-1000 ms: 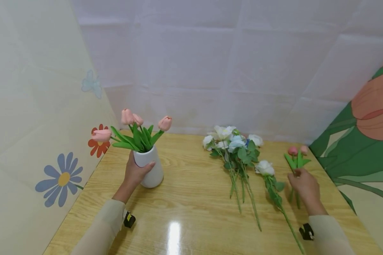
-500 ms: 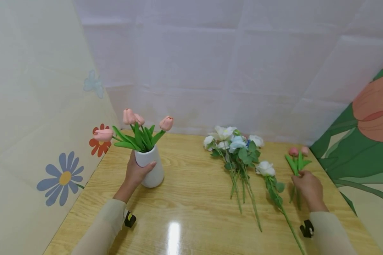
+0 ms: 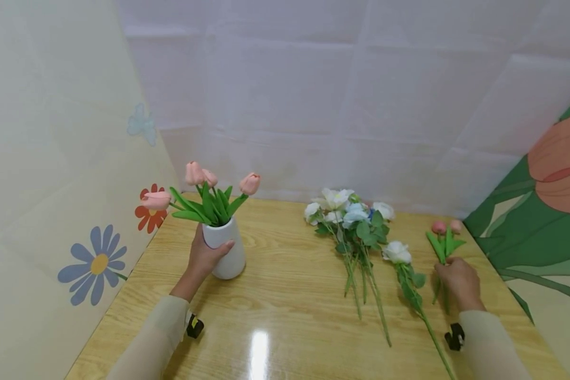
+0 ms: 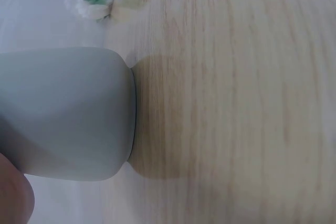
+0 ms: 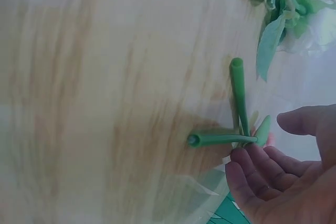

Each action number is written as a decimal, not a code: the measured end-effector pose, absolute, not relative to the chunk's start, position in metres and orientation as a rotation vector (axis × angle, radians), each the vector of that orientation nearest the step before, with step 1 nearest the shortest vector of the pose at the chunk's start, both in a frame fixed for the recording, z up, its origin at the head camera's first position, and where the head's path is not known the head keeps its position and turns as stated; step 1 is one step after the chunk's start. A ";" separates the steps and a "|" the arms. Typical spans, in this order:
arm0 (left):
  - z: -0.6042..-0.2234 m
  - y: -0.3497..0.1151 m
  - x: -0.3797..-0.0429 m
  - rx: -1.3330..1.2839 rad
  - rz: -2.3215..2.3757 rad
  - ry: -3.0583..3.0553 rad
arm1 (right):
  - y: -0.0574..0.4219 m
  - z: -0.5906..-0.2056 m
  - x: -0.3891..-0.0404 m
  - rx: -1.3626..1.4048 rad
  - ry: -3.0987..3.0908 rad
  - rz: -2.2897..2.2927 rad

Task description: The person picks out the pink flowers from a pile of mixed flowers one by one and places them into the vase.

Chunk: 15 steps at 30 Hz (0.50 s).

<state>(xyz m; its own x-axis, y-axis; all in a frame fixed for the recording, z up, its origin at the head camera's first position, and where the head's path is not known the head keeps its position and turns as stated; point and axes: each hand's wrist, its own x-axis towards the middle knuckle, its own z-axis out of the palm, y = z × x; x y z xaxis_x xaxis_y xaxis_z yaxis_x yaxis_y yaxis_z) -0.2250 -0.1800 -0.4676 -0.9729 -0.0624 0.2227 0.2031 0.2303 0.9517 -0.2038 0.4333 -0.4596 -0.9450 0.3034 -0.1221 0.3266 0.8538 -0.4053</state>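
Observation:
A white vase stands on the left of the table, holding several pink tulips with green leaves. My left hand grips its side, the thumb across the front. In the left wrist view the vase's lower wall fills the left edge, and only a fingertip shows. At the right, two pink tulips lie on the table. My right hand is at their stems. The right wrist view shows the fingers beside the green stems, bent, with the thumb apart from them.
A bunch of white and blue flowers lies at the back middle of the table. One long-stemmed white rose lies between that bunch and my right hand. Printed cloths hang behind and at both sides of the wooden table.
My right hand has shifted slightly rightward and nearer at the tulip stems. My left hand keeps its grip on the vase, and the head view has turned a little.

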 end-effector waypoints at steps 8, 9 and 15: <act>-0.468 -0.180 -0.225 -0.136 -1.812 -2.281 | 0.434 -0.461 -0.207 0.515 2.990 -0.676; -0.468 -0.180 -0.225 -0.134 -1.809 -2.282 | 0.434 -0.462 -0.208 0.514 2.998 -0.684; -0.469 -0.180 -0.226 -0.120 -1.802 -2.277 | 0.437 -0.467 -0.208 0.506 3.037 -0.735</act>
<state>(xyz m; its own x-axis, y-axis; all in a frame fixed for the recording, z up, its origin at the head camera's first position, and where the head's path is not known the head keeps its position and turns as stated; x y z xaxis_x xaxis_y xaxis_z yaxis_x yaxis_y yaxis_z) -0.2263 -0.1799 -0.4691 -0.9690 -0.0808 0.2336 0.2088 0.2385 0.9484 -0.2079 0.4367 -0.4671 -0.9486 0.3124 -0.0511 0.3012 0.8410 -0.4495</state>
